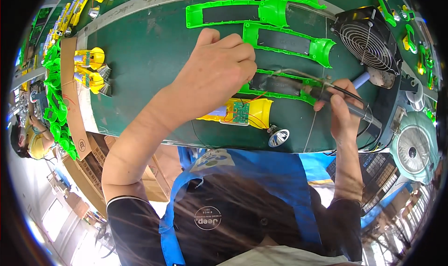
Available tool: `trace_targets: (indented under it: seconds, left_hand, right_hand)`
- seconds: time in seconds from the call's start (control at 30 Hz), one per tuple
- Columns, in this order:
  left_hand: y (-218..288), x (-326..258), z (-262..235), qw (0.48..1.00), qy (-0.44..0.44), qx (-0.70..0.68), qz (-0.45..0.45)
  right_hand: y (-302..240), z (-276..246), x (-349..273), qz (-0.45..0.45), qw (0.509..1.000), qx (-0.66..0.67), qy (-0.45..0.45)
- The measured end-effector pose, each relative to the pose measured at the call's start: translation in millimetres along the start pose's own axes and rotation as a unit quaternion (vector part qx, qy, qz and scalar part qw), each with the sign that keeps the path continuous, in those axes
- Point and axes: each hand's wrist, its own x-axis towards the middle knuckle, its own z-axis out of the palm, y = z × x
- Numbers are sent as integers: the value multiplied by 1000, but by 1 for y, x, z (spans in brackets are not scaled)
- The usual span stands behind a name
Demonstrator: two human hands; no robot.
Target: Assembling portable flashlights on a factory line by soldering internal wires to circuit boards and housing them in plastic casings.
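My left hand [219,63] is closed in a curled grip above the left end of a green plastic shell half [280,95]; anything pinched in its fingers is hidden. My right hand [344,119] is wrapped round a soldering iron [361,114] with a thin feed tube along it. The iron points left over the dark panel of that green shell. Nearer me lies a yellow shell half [263,112] with a green circuit board [241,112], a pale purple battery [218,111] and red wires. A round reflector lamp [279,138] lies by its right end.
More green shell halves [289,44] lie beyond my hands. A black fan with a wire guard [368,40] stands at the far right, a pale green round fan [411,149] below it. Yellow shells with reflectors [95,77] sit at left, beside a cardboard edge [68,75] and piled green parts [55,107].
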Motion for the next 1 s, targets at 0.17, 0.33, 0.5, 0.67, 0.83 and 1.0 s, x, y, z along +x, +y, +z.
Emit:
trace_targets:
  seconds: [0.17,0.33,0.5,0.67,0.83,1.0]
  left_hand:
    - [2,2,-3,1000,-17,23,2]
    - [4,4,-3,1000,-15,17,-7]
    - [7,3,-5,1000,-12,12,-15]
    - [7,-1,-8,1000,-22,-7,-18]
    - [45,-9,-16,991,91,-34,-91]
    - [57,-12,20,981,138,-43,-132]
  right_hand:
    - [12,-3,-6,-68,996,35,53]
    - [19,-10,-11,-101,991,62,54]
    - [14,-11,-13,-120,990,38,66]
    - [12,-7,-16,-107,991,32,79]
    - [16,-8,-13,-227,966,24,121]
    - [16,13,20,-234,965,43,112]
